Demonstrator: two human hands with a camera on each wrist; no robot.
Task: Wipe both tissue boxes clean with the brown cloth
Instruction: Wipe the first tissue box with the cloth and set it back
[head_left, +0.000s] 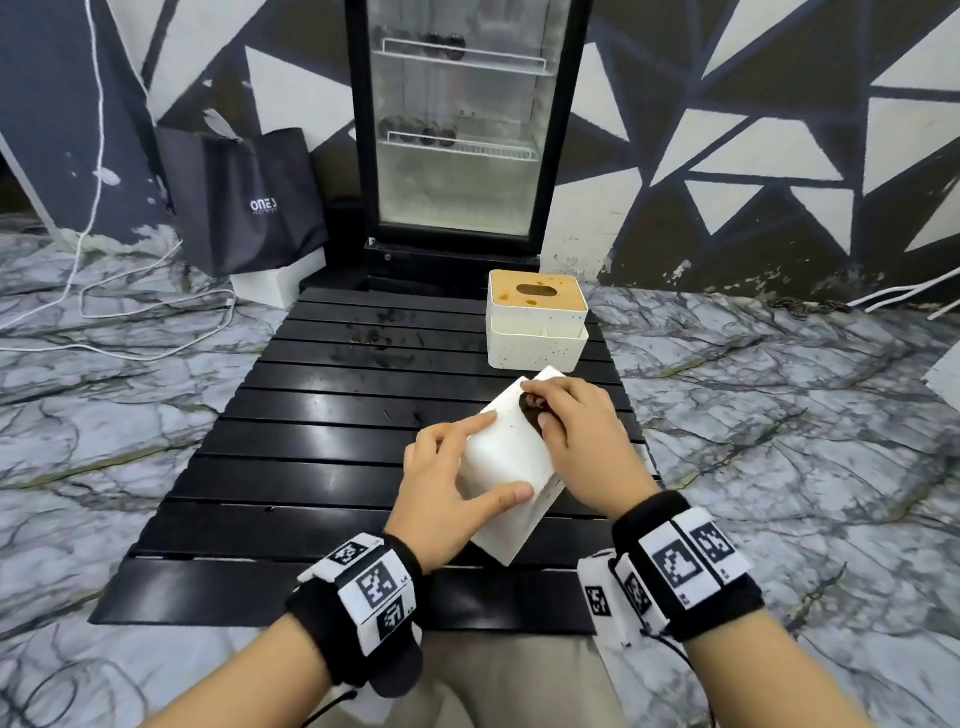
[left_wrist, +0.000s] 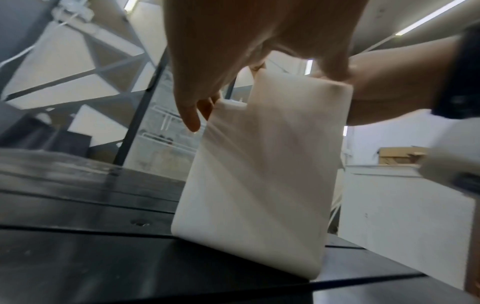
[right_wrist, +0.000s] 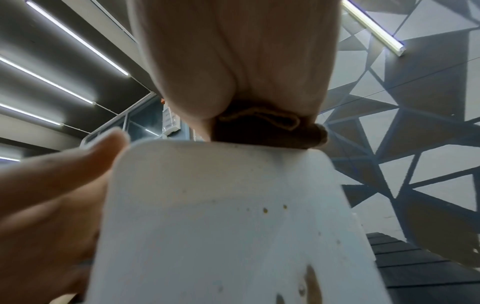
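Brown bunched cloth (head_left: 532, 408) gripped in my right hand (head_left: 574, 436) scrubs the tilted white plastic tissue box (head_left: 511, 462) on the black slatted table (head_left: 311, 415), left hand (head_left: 457, 493) clasping it steady; second box (head_left: 535, 327) waits behind.

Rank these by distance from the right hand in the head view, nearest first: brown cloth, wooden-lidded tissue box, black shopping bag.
From the right hand:
1. Brown cloth, bunched in its fingers on the tilted white box.
2. Wooden-lidded tissue box, straight ahead on the table.
3. Black shopping bag, far left on the floor.
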